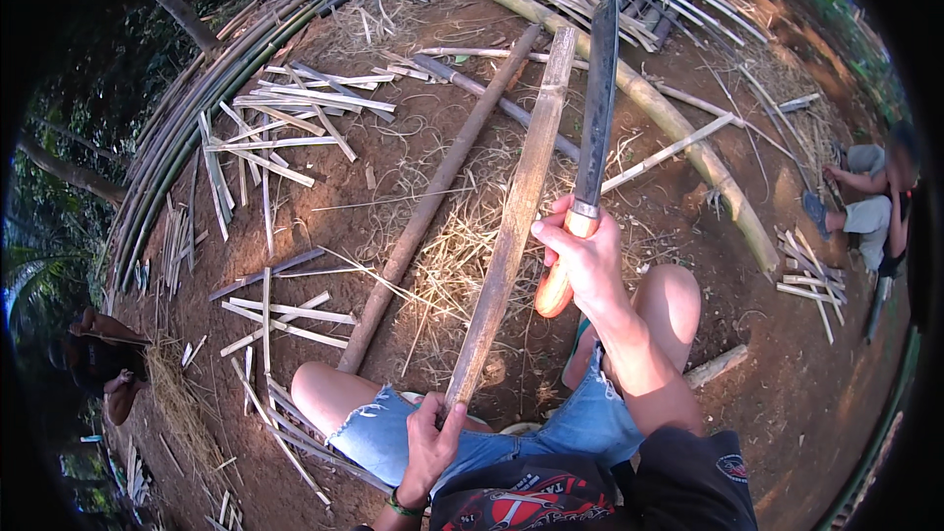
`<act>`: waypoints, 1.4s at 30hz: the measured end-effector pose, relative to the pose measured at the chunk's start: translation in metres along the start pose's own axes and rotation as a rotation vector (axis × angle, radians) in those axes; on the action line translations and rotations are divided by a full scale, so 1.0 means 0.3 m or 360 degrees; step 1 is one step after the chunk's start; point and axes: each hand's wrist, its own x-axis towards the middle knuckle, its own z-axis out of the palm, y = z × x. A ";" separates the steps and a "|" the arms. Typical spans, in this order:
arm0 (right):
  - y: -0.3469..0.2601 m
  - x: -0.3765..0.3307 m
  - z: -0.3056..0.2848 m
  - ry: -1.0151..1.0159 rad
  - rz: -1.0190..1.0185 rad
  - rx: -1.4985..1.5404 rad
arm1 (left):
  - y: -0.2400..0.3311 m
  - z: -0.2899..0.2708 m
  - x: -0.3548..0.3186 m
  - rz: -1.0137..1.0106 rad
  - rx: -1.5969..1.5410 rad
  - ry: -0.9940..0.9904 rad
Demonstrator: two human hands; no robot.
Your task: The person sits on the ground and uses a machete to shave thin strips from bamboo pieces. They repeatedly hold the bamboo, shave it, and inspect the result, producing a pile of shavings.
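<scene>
My left hand (pixel 434 441) is closed round the near end of a long bamboo strip (pixel 520 206), just above my lap. The strip slants up and away to the right, brown and weathered, with its far end raised over the ground. In my right hand (pixel 586 254) is a machete (pixel 596 103) with an orange-brown wooden handle and a metal collar. Its long dark blade points away from me, right beside the far half of the strip. My right thumb lies near the strip's edge; whether it touches cannot be told.
A dark pole (pixel 442 192) lies on the ground ahead, beside thin shavings (pixel 457 261). Split strips (pixel 285 118) are scattered at left. A thick bamboo pole (pixel 678 128) crosses at right. One person sits at far right (pixel 870 202), another at far left (pixel 103 359).
</scene>
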 end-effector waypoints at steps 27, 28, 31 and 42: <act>-0.012 0.010 0.006 0.0026 -0.0216 -0.0404 | 0.059 -0.071 0.064 -0.0299 -0.1032 -0.0155; -0.003 0.009 0.008 -0.0010 -0.0230 -0.0483 | 0.067 -0.096 0.068 -0.0294 -0.1223 -0.0168; 0.019 0.017 -0.017 0.0017 -0.0765 -0.1153 | 0.121 -0.164 0.090 -0.0317 -0.1421 -0.0373; -0.034 -0.059 0.018 0.0015 -0.1055 -0.1771 | 0.167 -0.243 0.120 -0.0275 -0.1488 -0.0534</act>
